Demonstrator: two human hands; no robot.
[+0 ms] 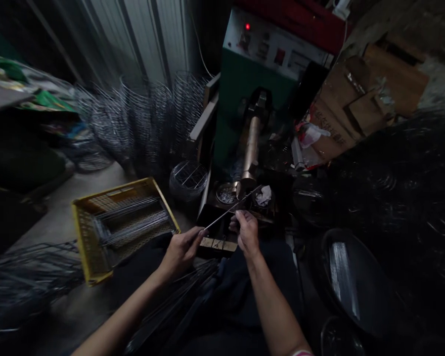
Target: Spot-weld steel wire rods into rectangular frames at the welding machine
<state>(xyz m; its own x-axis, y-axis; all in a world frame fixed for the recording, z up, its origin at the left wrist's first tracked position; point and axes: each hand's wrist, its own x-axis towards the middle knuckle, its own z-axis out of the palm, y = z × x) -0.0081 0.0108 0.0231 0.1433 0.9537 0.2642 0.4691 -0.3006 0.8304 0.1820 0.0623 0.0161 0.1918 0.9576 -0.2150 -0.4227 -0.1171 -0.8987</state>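
Note:
My left hand point(183, 249) is closed round the near end of a thin metal rod point(222, 216). The rod slants up and to the right, its far part under the tip of a copper-coloured machine arm point(251, 148). Just below the rod, my right hand point(246, 231) has its fingers curled together; whatever they hold is hidden, and I cannot tell if they touch the rod. Beneath the arm's tip sits a round dish point(226, 194) of small metal bits. To its right lies a crumpled whitish lump point(263, 196).
The green machine body point(230, 113) stands ahead with a red light lit. On the left are a yellow crate point(79, 237) of metal rods and stacks of wire baskets point(144, 113). A dark tub point(319, 267) with a rod bundle stands right, cardboard boxes point(333, 118) behind.

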